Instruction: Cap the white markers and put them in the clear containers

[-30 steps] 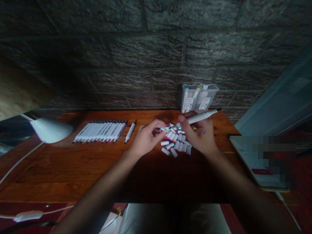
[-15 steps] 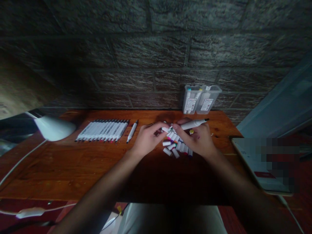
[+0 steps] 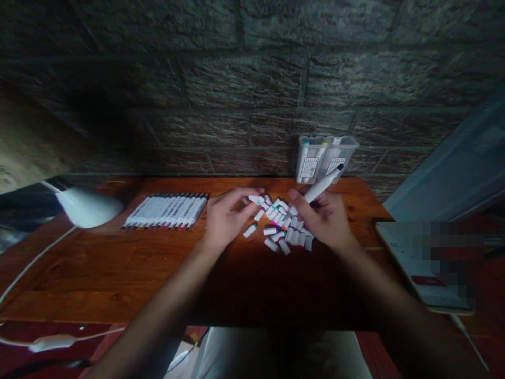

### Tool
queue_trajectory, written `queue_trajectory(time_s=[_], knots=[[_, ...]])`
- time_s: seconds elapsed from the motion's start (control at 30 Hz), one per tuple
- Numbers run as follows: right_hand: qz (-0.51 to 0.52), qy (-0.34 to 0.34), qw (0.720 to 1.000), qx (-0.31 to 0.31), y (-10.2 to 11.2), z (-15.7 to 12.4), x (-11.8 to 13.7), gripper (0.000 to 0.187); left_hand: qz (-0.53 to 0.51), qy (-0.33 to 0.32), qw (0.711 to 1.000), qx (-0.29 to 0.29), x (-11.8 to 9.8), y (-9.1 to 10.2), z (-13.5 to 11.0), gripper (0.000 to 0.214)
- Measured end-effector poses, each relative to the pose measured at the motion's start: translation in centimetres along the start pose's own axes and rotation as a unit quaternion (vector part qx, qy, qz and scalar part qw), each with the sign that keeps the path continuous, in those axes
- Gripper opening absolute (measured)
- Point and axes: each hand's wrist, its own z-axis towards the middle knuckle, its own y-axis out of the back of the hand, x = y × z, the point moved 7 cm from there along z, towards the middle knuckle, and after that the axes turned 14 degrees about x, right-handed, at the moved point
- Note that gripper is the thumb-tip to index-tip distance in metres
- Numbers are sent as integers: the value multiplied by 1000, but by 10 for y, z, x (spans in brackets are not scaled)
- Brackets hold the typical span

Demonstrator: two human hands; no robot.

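My right hand (image 3: 324, 217) is closed around a white marker (image 3: 320, 185) that points up and to the right, its dark tip near the clear box. My left hand (image 3: 225, 217) pinches a small white cap (image 3: 254, 199) between thumb and fingers, just left of the pile. Between my hands lies a heap of several white marker caps (image 3: 284, 231) with coloured ends on the wooden table (image 3: 118, 263). One cap (image 3: 250, 230) lies apart at the pile's left edge.
A row of several capped white markers (image 3: 165, 210) lies at the back left. A clear plastic marker box (image 3: 325, 158) stands against the brick wall. A white desk lamp (image 3: 84, 207) and its cable sit far left; a booklet (image 3: 426, 268) lies at the right.
My right hand has tilted the marker from near level to pointing upward. My left hand has moved slightly left and now hides the single marker beside the row.
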Motion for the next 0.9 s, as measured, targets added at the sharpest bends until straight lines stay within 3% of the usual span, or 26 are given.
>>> queue_trajectory(time_s=[0.1,0.23,0.47,0.7,0.8,0.9], knots=[[37,-16,998,-39,4,-1,-1,41,1,-12,1000,24,-5,-3,1,10],[34,23,997,-63,9,-1,11,31,7,-31,999,29,-11,-6,0,11],[34,105,994,16,-6,-3,20,7,62,-52,996,39,-12,-8,-2,10],[15,60,996,70,-14,0,15,16,71,-62,995,37,-13,-10,-4,11],[-12,18,997,69,-11,0,12,35,62,-42,997,8,-12,-4,-4,11],[26,-3,997,68,-12,1,9,39,55,-31,998,-25,-11,3,-3,12]])
